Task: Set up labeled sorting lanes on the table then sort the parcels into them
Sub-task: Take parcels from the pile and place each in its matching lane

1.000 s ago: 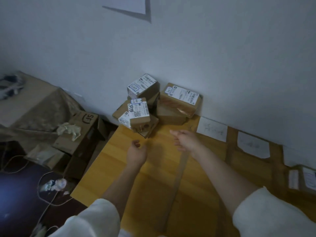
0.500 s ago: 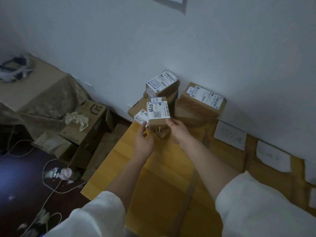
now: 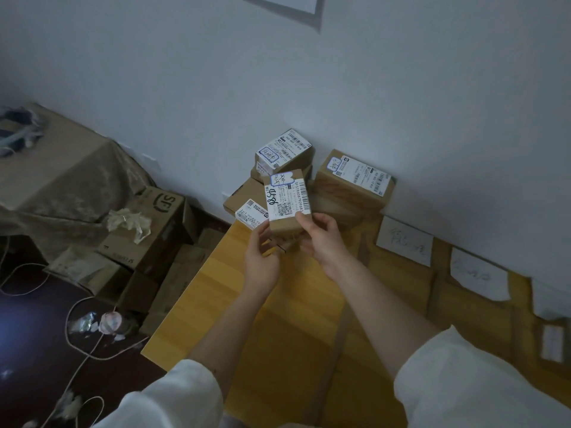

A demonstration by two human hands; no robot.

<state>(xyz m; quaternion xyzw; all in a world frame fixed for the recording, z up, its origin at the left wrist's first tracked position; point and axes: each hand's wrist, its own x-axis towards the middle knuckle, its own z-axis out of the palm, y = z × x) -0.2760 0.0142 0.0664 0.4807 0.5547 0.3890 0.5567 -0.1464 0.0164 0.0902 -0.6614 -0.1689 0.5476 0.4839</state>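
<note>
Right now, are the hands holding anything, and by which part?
Yes: a small cardboard parcel, label facing up. The left hand grips its lower left edge; the right hand pinches its lower right corner.

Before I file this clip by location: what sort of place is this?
Probably a makeshift parcel-sorting corner in an ordinary room, not a depot. Small labeled parcels are piled against a plain wall, handwritten paper lane labels lie along the wooden table, and courier cartons sit on the floor.
</note>
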